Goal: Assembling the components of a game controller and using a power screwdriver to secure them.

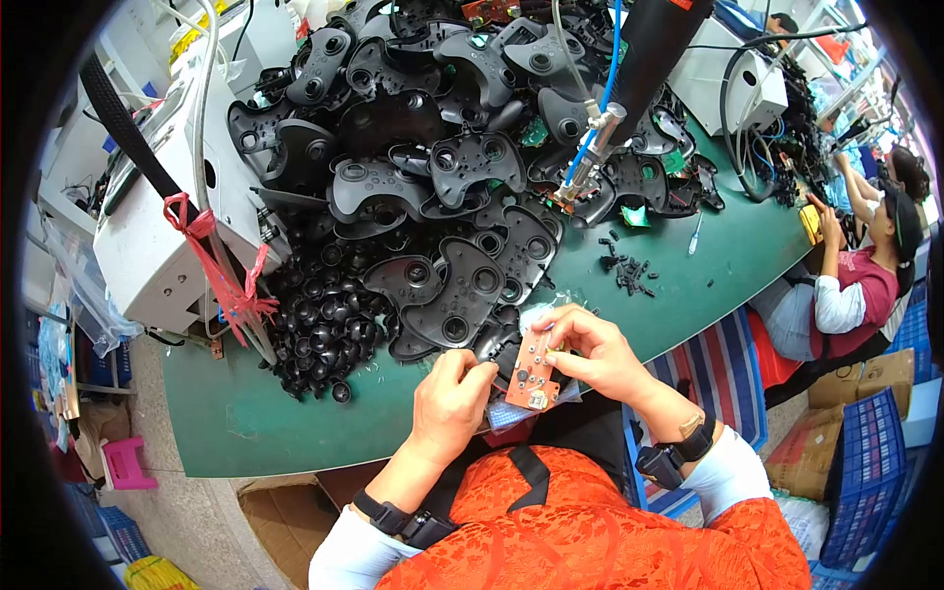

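My right hand (pixel 597 354) grips an orange-brown circuit board (pixel 532 372) by its upper edge, thumb and fingers closed on it. Small components and solder points dot the board's face. Just left of it, my left hand (pixel 450 401) is closed, fingertips pinched together; whatever is in them is hidden. Between the hands, a black plastic part (pixel 504 352) shows behind the board, mostly covered. Beyond my hands lie black game controller shells (pixel 454 295), several stacked loosely. A mound of black thumbstick caps (pixel 324 320) sits to the left of the shells.
A green table (pixel 256 433) carries everything. Small black pieces (pixel 629 272) and a thin screwdriver (pixel 696 236) lie to the right. A metal-tipped tool (pixel 590 157) with a blue hose hangs over the shells. A grey-white machine box (pixel 182 246) stands left; a co-worker (pixel 855 265) sits far right.
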Tool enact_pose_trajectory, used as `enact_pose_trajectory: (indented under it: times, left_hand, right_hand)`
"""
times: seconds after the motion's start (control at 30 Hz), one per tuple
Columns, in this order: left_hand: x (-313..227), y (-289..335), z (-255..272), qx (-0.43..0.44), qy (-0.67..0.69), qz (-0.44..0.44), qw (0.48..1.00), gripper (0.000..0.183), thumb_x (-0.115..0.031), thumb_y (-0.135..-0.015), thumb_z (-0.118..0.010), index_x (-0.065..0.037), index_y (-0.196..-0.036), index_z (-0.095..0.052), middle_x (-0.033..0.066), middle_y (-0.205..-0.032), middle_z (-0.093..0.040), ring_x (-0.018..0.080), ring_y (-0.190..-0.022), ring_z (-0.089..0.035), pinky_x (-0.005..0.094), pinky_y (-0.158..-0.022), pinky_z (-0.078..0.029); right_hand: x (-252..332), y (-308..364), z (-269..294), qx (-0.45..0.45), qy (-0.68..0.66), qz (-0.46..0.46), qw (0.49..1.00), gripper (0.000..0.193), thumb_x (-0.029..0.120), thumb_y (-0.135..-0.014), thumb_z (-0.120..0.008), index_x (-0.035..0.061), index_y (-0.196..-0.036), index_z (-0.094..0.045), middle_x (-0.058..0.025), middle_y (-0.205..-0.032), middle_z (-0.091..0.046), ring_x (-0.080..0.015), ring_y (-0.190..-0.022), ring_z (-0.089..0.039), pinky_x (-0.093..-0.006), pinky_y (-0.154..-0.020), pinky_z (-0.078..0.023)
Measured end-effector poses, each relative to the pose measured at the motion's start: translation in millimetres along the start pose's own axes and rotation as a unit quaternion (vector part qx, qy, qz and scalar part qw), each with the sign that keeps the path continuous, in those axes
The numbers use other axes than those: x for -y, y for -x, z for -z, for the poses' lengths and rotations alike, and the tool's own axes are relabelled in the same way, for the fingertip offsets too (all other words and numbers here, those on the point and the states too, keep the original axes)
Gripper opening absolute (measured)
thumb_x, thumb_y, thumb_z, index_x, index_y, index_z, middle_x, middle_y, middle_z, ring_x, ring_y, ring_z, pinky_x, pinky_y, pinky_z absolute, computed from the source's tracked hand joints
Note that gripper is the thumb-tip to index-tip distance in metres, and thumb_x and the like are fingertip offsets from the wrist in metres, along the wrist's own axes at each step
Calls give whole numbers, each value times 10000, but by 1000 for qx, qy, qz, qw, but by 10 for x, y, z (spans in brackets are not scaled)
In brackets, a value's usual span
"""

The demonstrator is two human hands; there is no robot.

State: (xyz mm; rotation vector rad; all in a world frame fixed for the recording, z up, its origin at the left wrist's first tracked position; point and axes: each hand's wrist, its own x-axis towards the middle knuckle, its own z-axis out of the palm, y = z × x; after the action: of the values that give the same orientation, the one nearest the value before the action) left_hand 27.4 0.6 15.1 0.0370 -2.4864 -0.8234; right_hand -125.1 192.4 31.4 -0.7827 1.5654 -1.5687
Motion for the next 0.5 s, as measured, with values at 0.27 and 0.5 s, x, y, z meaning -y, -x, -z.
enact_pose_trajectory:
  times: [0.27, 0.5]
  left_hand:
    - [-4, 29, -29, -16, 34, 103, 994, 173, 12, -798, -748, -58, -935, -671, 79, -922, -567, 221, -678, -631, 336, -591, -524]
    - [27, 57, -62, -19, 90, 135, 987, 159, 18, -809, -747, -40, -931, -663, 104, -1054, -567, 190, -714, -651, 301, -605, -553]
  right_hand:
    - [110, -5, -127, -109, 303, 94, 942, 425, 65, -793, -715, 44, -1203, -606, -152, -1288, -549, -314, -1205, -557, -386, -1006, -477]
    - [231, 57, 1, -2, 422, 84, 903, 326, 20, -834, -686, 42, -1155, -634, -130, -1223, -595, -330, -1092, -625, -407, -923, -519]
